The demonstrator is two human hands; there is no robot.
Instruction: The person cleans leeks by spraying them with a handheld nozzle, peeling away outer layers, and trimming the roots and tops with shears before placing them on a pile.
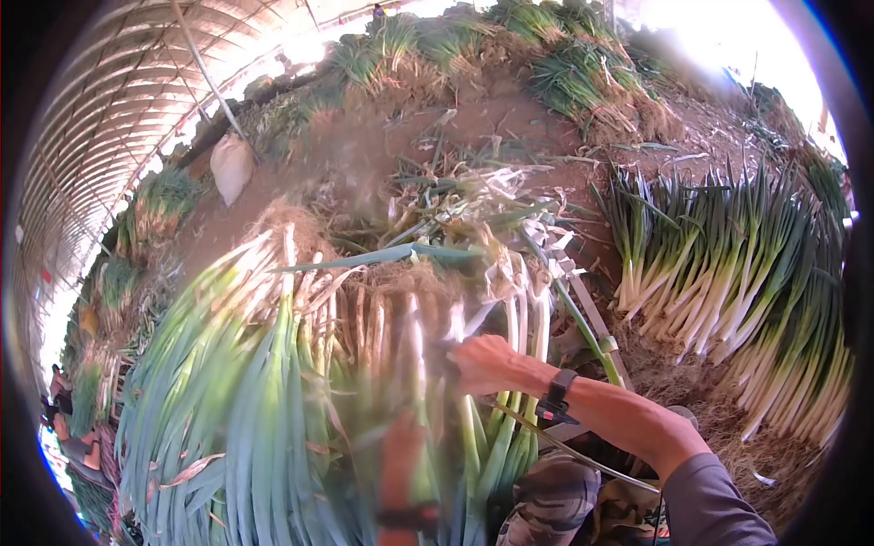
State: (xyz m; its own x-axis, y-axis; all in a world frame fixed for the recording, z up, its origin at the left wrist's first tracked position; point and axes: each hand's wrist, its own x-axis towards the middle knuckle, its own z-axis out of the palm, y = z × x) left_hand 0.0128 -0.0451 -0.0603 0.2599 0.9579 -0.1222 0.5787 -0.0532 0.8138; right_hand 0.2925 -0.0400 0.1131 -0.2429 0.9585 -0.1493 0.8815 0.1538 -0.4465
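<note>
My right hand (pixel 496 366) is closed beside the white stems of green onions (pixel 416 341); a blurred dark patch shows at its fingers, and what it grips I cannot make out. My left hand (pixel 401 455) is smeared by motion low in the middle, over the onion leaves, so its fingers cannot be read. A large pile of green onions (pixel 255 382) spreads to the left, roots up and leaves toward me. Several separate stalks (pixel 523 337) stand just beyond my right hand. A long green leaf (pixel 382 257) lies across the roots.
Cleaned green onions (pixel 710 264) lie in rows at the right. Discarded leaves (pixel 473 205) are heaped ahead on the brown soil (pixel 510 105). More bundles (pixel 578 82) lie at the back. A white sack (pixel 231 168) hangs or stands near a pole. Another person (pixel 77 446) is at far left.
</note>
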